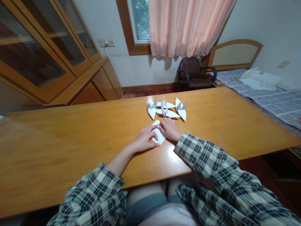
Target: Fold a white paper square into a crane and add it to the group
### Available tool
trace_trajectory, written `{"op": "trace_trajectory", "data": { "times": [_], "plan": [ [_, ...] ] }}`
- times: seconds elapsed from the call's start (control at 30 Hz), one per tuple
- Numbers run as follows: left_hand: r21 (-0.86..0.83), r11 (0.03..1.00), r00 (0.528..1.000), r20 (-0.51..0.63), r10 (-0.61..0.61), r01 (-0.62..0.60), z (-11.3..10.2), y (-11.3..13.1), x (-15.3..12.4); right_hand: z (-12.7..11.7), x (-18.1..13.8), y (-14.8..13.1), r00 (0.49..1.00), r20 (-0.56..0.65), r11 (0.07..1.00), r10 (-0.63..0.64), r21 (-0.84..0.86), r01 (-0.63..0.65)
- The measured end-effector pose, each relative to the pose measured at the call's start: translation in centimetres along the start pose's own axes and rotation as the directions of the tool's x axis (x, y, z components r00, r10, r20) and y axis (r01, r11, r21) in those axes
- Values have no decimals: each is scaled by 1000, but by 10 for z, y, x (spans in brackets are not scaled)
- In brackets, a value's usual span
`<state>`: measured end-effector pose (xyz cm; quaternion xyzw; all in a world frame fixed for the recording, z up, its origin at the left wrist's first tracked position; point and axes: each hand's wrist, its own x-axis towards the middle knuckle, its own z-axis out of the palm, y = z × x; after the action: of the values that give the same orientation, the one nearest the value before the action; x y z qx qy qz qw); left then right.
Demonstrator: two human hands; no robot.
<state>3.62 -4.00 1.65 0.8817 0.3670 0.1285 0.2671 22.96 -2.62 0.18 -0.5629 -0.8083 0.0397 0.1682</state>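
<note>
Paper (161,138), white and folded into a pointed, kite-like shape, lies on the wooden worktop (70,141), near its close edge and between a person's two hands. The left hand (147,138) rests over the paper's left side, its thumb and fingers parted, with the fingers reaching toward the upper part and the thumb on the lower part. The right hand (171,128) touches the upper right side with its fingers bent; whether they pinch the paper or only press on it, I cannot tell.

Just beyond the hands, four folded white paper cranes stand in a close group: a left crane (152,108), a right crane (181,109), and between them a near crane (167,113) with a far crane (166,104) behind it. Their wings spread outward.

Plaid sleeves (202,150) cover both forearms, the left one pushed back farther from the wrist. Past the worktop stand a dark chair (191,72) below a pink curtain (188,25), a glass-fronted cabinet (47,47) at left and a bed (263,94) at right.
</note>
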Motion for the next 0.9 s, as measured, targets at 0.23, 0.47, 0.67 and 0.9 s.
{"op": "trace_trajectory", "data": {
  "times": [0.23,0.47,0.67,0.9],
  "plan": [
    [-56,998,1000,16,-2,3,0,-3,1,-3,0,-4,1000,11,998,7,-60,-7],
    [-24,998,992,-109,-58,55,8,5,5,-4,0,-6,1000,2,996,6,-94,-6],
    [17,997,984,-161,-75,79,15,8,7,-3,-1,-7,1000,-5,995,-7,-99,6],
    [27,998,991,-123,-59,63,10,8,5,-5,-1,-7,1000,14,996,-3,-88,4]
  ]
}}
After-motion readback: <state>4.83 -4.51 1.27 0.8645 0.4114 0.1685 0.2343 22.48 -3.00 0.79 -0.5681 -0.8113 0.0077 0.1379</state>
